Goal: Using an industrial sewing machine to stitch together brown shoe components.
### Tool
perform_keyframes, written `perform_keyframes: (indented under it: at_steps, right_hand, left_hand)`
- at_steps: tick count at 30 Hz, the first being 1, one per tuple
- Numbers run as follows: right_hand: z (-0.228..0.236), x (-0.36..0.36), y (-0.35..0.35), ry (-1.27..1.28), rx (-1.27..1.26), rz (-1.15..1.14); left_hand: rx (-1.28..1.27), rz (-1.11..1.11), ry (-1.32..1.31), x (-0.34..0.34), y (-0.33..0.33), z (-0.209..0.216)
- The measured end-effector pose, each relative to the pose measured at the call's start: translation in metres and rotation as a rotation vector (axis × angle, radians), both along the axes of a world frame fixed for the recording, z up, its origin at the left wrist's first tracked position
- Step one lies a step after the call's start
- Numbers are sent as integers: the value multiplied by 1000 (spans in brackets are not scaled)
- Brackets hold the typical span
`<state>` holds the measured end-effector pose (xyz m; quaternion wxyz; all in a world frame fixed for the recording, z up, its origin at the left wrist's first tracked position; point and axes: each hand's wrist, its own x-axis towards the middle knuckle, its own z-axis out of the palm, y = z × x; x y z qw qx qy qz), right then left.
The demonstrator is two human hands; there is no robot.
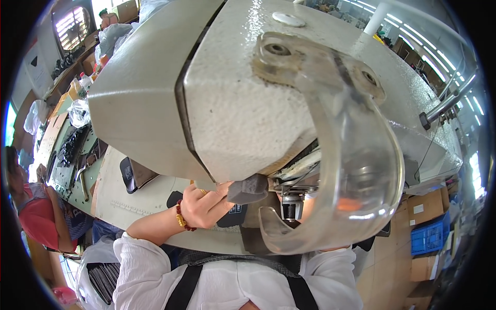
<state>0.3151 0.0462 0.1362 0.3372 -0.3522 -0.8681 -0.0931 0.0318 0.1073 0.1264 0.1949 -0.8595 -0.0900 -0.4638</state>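
A big cream sewing machine head (248,113) fills the middle of the view. My left hand (203,206), with a beaded bracelet at the wrist, is closed at its lower edge, beside a dark grey block-shaped part (248,189). Its fingertips are partly hidden, so what they hold cannot be made out. Under that hand lies a black flat piece (232,217) with pale print, and a dark brown piece (254,227) is to its right. Only a little skin of my right hand (308,207) shows behind the clear curved guard (356,155), near the metal presser parts (292,204); its fingers are hidden.
On the pale tabletop (111,199) at left lies another black-and-brown piece (137,174). Further left, a co-worker in red (41,222) sits by a green bench. A plastic bag of dark pieces (98,274) stands lower left. Boxes and a blue crate (429,237) stand at right.
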Motion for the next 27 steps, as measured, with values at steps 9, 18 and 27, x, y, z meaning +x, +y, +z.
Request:
perform_keyframes:
  at_steps: [9, 18, 27]
  right_hand:
    - [-6, 2, 1, 21, -63, 8]
    - [-22, 9, 3, 99, -226, 4]
    - [-51, 24, -2, 249, -512, 2]
  left_hand:
    - [-48, 6, -19, 0, 1, -4]
    - [-117, 12, -15, -1, 1, -9]
    - [-69, 23, 2, 0, 0, 10]
